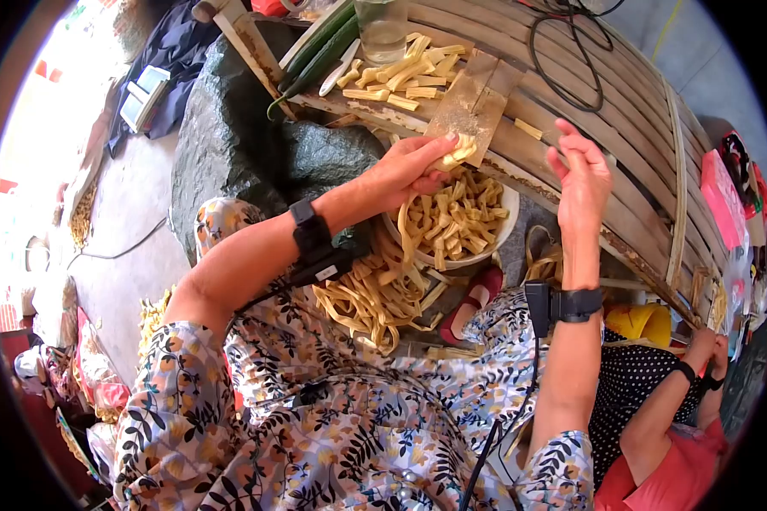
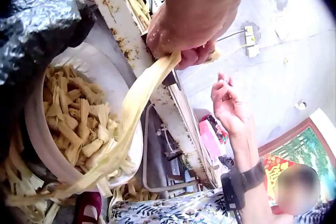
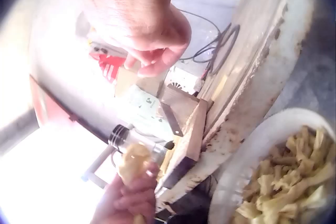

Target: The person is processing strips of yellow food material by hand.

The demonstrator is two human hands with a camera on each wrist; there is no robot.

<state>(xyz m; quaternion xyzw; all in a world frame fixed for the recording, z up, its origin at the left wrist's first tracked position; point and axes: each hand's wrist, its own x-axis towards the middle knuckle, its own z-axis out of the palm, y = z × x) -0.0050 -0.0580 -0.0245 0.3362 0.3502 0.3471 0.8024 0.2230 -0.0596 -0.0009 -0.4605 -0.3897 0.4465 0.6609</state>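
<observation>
My left hand [image 1: 418, 166] grips a bundle of long pale yellow strips [image 2: 134, 108] against the edge of a wooden cutting block [image 1: 477, 98] on the slatted bench. The strips hang down over a white bowl [image 1: 504, 232] full of short cut pieces. In the left wrist view the left hand [image 2: 184, 29] closes round the top of the strips above the bowl [image 2: 31, 129]. My right hand [image 1: 581, 175] is raised in the air to the right of the block, fingers loosely bent, holding nothing. The right wrist view shows the right hand [image 3: 142, 19] empty and the bowl's rim [image 3: 247, 155].
Cut yellow sticks [image 1: 409, 72], green cucumbers [image 1: 320, 47] and a glass of water [image 1: 382, 25] lie on the bench, with a black cable [image 1: 571, 51] farther back. A heap of uncut strips [image 1: 375, 294] sits by my lap. Another person [image 1: 673, 426] sits at lower right.
</observation>
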